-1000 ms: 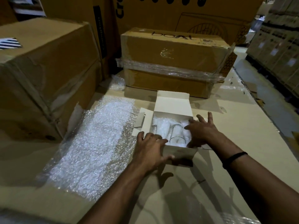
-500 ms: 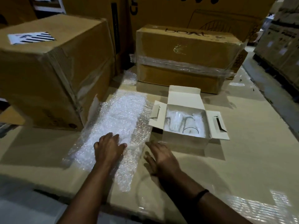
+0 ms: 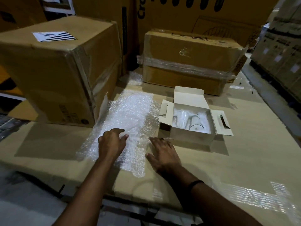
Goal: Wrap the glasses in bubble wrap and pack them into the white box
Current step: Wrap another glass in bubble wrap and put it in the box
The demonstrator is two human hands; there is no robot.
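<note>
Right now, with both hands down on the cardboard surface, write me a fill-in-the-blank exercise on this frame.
1. The left hand rests on a sheet of ____.
2. The white box stands with its top flaps ____.
3. The glasses lie ____ the white box.
4. The right hand, fingers spread, holds ____.

Missing words: bubble wrap; open; inside; nothing.
</note>
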